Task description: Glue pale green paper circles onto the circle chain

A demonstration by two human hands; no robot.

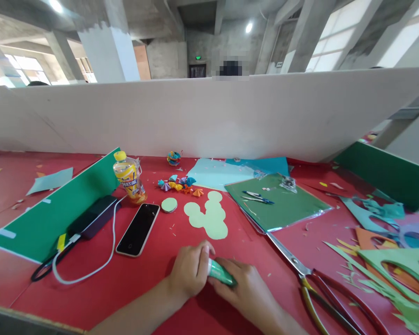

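Observation:
Near the front of the red table, both hands meet on a green glue stick (222,273) with a white end. My left hand (190,270) is closed at the white end, its fingers hiding that tip. Around the green body, my right hand (246,286) is wrapped from the right. Just beyond them lies a pale green paper cut-out (214,217) made of joined rounded shapes. A small stack of pale green paper circles (169,205) sits to its left. Little folded colored paper pieces (178,184) are gathered behind.
Large scissors (309,272) lie at the right, beside green paper in a clear sleeve (282,211) with pens on it. Paper scraps (398,265) crowd the far right. A phone (138,230), bottle (130,179) and cabled black box (94,216) are left. A white partition (202,116) stands behind.

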